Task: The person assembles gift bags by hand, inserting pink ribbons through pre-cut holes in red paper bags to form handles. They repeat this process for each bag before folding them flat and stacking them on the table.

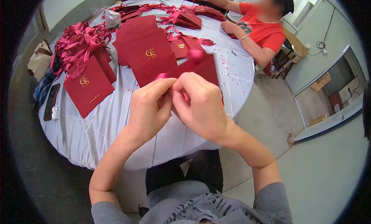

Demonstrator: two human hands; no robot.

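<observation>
My left hand (151,107) and my right hand (199,106) meet in front of my chest, fingers pinched together. Bits of pink ribbon (186,97) show between and above the fingers, the upper end blurred; the fingertips hide most of it. Just behind my hands lies a dark red paper bag (206,69), partly covered by them. Left of it, more flat dark red bags (150,65) with gold lettering overlap on the table. Another lettered bag (89,87) lies at the left, beside a heap of pink ribbons (83,42).
A white cloth covers the round table (235,79), dotted with small red specks. Stacked bags (187,20) with ribbons lie at the back. A phone (51,102) rests near the left edge. A co-worker in a red shirt (264,33) works at the far right side.
</observation>
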